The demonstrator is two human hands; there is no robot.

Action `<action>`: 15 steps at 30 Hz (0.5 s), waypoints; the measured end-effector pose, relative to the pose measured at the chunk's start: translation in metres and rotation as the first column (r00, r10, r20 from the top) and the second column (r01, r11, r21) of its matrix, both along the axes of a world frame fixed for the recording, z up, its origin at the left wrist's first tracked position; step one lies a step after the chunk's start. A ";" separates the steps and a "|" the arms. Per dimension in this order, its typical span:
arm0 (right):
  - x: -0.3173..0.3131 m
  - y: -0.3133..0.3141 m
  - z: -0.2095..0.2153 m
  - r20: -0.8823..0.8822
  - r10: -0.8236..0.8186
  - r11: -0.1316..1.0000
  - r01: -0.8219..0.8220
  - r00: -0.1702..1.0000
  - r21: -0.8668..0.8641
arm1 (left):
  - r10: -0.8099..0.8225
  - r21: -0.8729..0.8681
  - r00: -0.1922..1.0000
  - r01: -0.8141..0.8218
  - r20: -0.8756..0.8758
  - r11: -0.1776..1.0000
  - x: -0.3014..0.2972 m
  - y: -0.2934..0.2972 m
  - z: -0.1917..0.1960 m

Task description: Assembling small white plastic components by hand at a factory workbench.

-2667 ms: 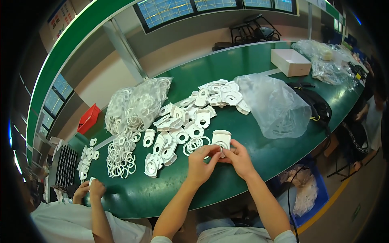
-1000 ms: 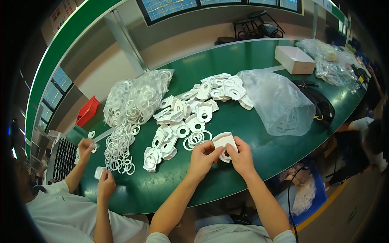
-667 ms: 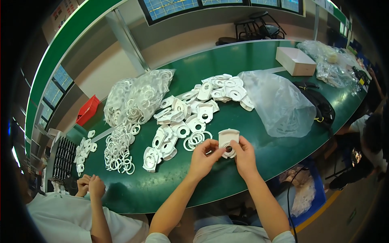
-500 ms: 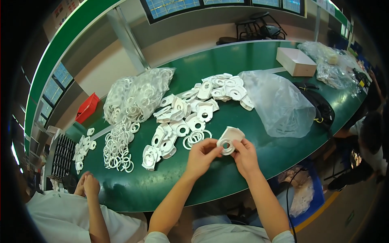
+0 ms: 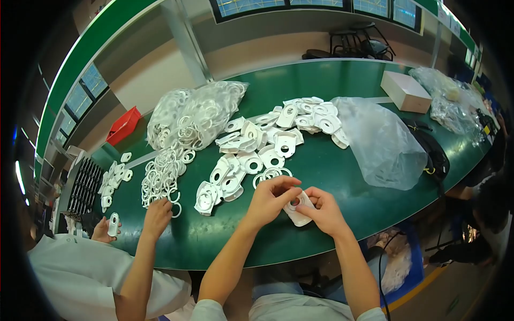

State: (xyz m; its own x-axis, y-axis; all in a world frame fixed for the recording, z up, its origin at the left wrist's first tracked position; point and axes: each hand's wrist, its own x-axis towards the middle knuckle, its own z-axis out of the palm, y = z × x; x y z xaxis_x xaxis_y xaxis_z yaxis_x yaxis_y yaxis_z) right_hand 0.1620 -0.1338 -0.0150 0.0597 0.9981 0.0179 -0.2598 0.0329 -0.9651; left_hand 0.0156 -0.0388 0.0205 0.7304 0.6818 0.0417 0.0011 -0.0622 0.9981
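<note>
A white plastic housing with a round hole (image 5: 299, 217) is held just above the green table, its wide end toward me. My left hand (image 5: 269, 202) grips it from the left, with thumb and fingers at the hole. From the right, the thumb of my right hand (image 5: 326, 213) presses on its face, fingers curled round the edge. Just beyond my left hand lie several loose white rings (image 5: 272, 173). Farther back spreads a heap of similar white housings (image 5: 251, 163).
To the left, a co-worker's hand (image 5: 158, 216) touches a pile of white rings (image 5: 160, 174); their other hand (image 5: 100, 231) holds a white part. Clear bags (image 5: 195, 115), an empty-looking bag (image 5: 383, 147), a red bin (image 5: 124, 125) and a box (image 5: 405, 91) stand on the green table (image 5: 214, 243).
The housing in my hands has turned so its wide end now points toward me, and it sits lower. The co-worker's hands have parted, one reaching to the rings. The view has shifted slightly.
</note>
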 end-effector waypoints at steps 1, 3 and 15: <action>-0.001 -0.001 -0.001 -0.002 -0.074 0.997 0.074 0.997 0.003 | 0.030 -0.015 0.998 -0.029 0.048 0.999 0.001 -0.002 0.001; -0.002 -0.001 -0.002 0.002 -0.149 0.989 0.149 0.989 0.009 | 0.057 -0.012 0.994 -0.056 0.096 0.998 0.002 -0.003 0.000; -0.007 -0.002 -0.002 -0.030 -0.334 0.940 0.336 0.942 0.068 | 0.156 0.095 0.988 -0.156 0.009 0.983 -0.001 -0.002 -0.003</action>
